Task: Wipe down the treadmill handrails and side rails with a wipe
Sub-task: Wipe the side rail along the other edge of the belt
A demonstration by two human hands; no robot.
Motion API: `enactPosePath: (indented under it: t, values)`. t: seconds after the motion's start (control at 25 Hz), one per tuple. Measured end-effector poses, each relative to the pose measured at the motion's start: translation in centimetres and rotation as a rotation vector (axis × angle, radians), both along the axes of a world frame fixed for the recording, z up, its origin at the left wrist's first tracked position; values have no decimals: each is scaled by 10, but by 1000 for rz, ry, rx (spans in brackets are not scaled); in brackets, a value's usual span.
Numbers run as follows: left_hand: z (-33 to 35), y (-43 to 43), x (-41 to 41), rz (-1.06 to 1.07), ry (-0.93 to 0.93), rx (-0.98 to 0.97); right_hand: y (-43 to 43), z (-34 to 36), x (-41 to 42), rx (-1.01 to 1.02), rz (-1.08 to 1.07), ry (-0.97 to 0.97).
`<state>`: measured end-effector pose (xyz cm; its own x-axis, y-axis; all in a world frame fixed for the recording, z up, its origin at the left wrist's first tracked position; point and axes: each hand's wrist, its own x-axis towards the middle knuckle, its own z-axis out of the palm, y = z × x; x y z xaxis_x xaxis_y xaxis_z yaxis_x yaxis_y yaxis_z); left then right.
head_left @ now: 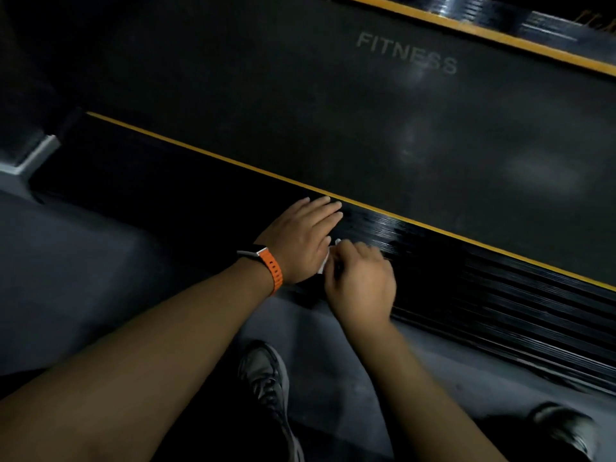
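Observation:
A black ribbed side rail [466, 281] of the treadmill runs diagonally, edged by a yellow stripe along the belt. My left hand [300, 238], with an orange-strapped watch on the wrist, lies flat on the rail, fingers straight and reaching to the stripe. A white wipe [328, 258] shows only as a small sliver between my hands. My right hand [360, 278] sits just right of the left with fingers curled, pinching the wipe's edge. Most of the wipe is hidden under my hands.
The dark belt [400, 128] marked FITNESS lies beyond the rail, with the far rail [500, 18] at the top right. Grey floor [83, 278] spreads to the left. My two shoes [266, 378] stand on the floor below the rail.

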<state>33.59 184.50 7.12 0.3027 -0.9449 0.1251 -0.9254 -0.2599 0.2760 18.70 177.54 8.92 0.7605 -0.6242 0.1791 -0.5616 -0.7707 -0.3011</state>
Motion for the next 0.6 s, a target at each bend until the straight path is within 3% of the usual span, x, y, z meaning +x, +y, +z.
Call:
enactPosePath:
  t: [0.2, 0.32, 0.44, 0.6]
  values:
    - [-1, 1, -1, -2, 17, 8, -43, 8, -70, -13, -137, -43]
    - [-1, 0, 1, -1, 0, -4, -40, 3, -41, 17, -176, -48]
    - [-1, -1, 0, -1, -2, 12, -28, -2, 1, -4, -38, -28]
    - [-1, 1, -1, -6, 4, 21, -59, 6, -50, 43, -164, -44]
